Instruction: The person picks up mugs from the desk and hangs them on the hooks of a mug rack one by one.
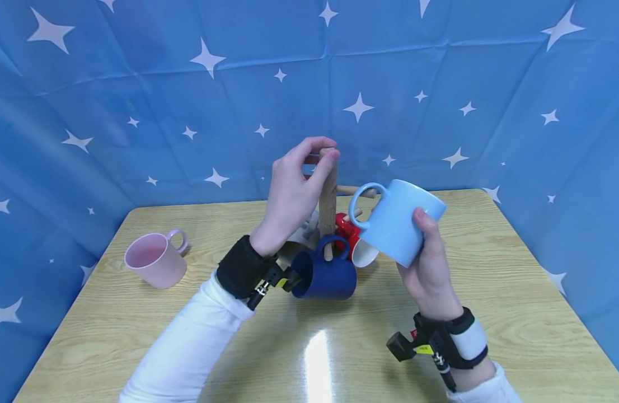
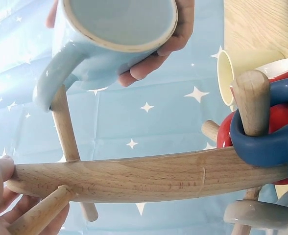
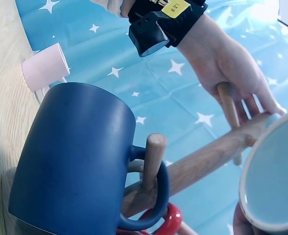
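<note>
My left hand (image 1: pixel 299 184) pinches the top of a wooden mug tree (image 1: pixel 327 204), its thumb and fingers on either side of the post. My right hand (image 1: pixel 430 268) grips a light blue mug (image 1: pixel 397 221) by its body, tilted, with the handle towards the post. In the left wrist view an upper peg (image 2: pixel 65 127) meets the mug's handle (image 2: pixel 58 73); I cannot tell whether it passes through the loop. A dark blue mug (image 1: pixel 332 277) hangs by its handle on a lower peg. Behind it are a red mug (image 1: pixel 343 229) and a grey-white mug (image 1: pixel 301 238), both partly hidden.
A pink mug (image 1: pixel 158 263) stands on the wooden table (image 1: pixel 259 352) at the left. A pale yellow mug (image 2: pixel 247 61) shows near the red one in the left wrist view. A blue cloth with white stars (image 1: pixel 289 84) hangs behind the table and along its sides.
</note>
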### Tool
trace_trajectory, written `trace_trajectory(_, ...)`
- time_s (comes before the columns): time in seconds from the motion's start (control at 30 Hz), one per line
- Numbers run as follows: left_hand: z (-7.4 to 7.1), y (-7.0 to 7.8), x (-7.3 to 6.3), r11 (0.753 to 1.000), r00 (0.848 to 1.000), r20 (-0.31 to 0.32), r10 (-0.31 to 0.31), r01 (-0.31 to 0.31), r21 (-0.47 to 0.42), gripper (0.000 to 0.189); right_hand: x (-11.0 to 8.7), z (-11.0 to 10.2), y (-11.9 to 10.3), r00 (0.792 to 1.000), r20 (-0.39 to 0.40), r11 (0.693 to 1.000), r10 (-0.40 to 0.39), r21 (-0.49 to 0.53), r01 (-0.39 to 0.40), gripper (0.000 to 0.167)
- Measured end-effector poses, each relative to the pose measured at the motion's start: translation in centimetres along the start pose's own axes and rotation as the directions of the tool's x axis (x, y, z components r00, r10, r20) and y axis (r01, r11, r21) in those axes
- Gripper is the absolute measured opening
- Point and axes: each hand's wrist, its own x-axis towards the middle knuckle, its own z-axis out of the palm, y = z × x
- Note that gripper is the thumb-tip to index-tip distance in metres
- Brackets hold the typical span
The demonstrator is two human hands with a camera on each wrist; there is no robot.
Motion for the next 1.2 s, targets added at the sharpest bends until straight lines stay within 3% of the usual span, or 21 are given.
trace_trajectory(0.33,0.03,-0.04,-0.02,1.000,1.000,0.003,0.006,-0.006,0.008,0.027,0.21,-0.01,0.51,1.000,0.029,1.000,0.010,0.006,-0.010,0.069)
trace_trajectory(0.7,-0.01,-0.03,0.03,1.000,1.000,0.003,0.007,-0.007,0.015,0.028,0.45,0.33,0.41,0.996,0.007,0.996,0.084,0.005,-0.084,0.072)
trace_trajectory(1.2,0.11,-0.11,0.00,1.000,1.000,0.002,0.018,-0.018,0.013,0.028,0.75,0.45,0.72,0.988,0.056,0.989,0.145,-0.033,-0.144,0.078)
